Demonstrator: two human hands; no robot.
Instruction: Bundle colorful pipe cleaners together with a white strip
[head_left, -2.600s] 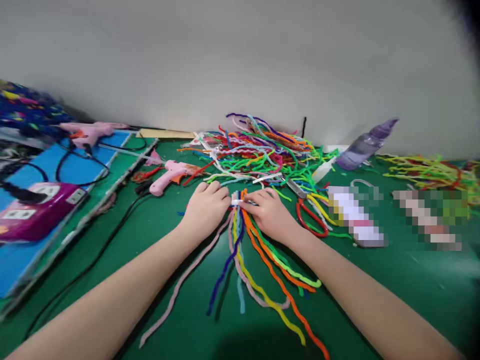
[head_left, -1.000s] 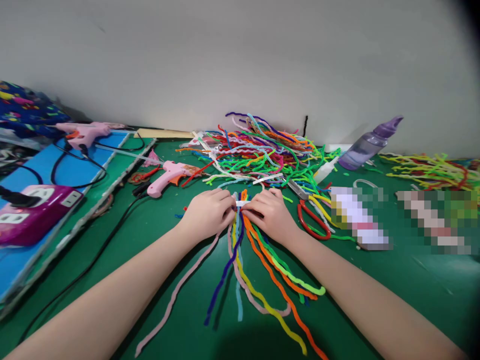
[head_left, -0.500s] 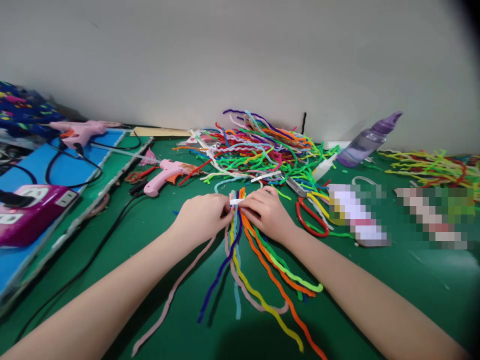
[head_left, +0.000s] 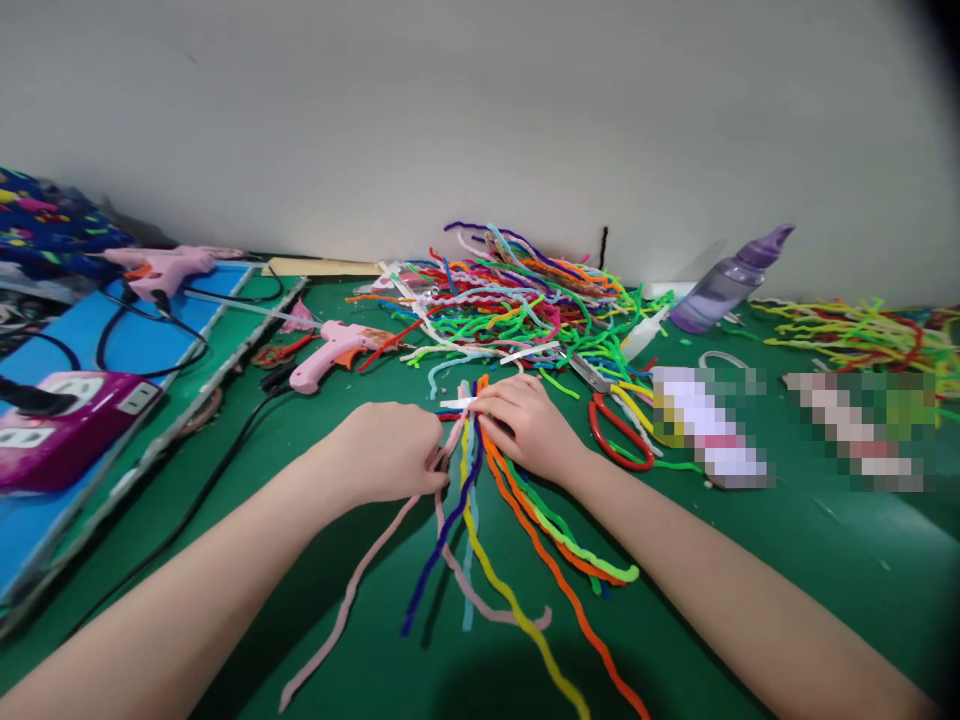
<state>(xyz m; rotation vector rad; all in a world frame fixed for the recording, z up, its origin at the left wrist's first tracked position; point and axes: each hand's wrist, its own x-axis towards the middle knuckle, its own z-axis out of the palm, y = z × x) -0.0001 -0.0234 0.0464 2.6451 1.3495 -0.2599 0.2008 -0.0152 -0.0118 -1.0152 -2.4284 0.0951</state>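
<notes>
My left hand is closed, its fingertips pinching pale pink pipe cleaners just below the top of a bundle. My right hand pinches that bundle near its top, where a white strip lies across the strands. From there purple, yellow, light blue and orange pipe cleaners fan out toward me over the green table. Green strands trail under my right wrist. My fingers hide part of the strip and the strands they grip.
A heap of coloured pipe cleaners lies by the wall. Red-handled scissors, a glue bottle and a purple water bottle are to the right. Left are pink glue guns, a cable and a magenta power strip.
My left hand has shifted left and down from the white strip, drawing the pink strands with it. More of the strip's left end shows. My right hand keeps its hold on the bundle.
</notes>
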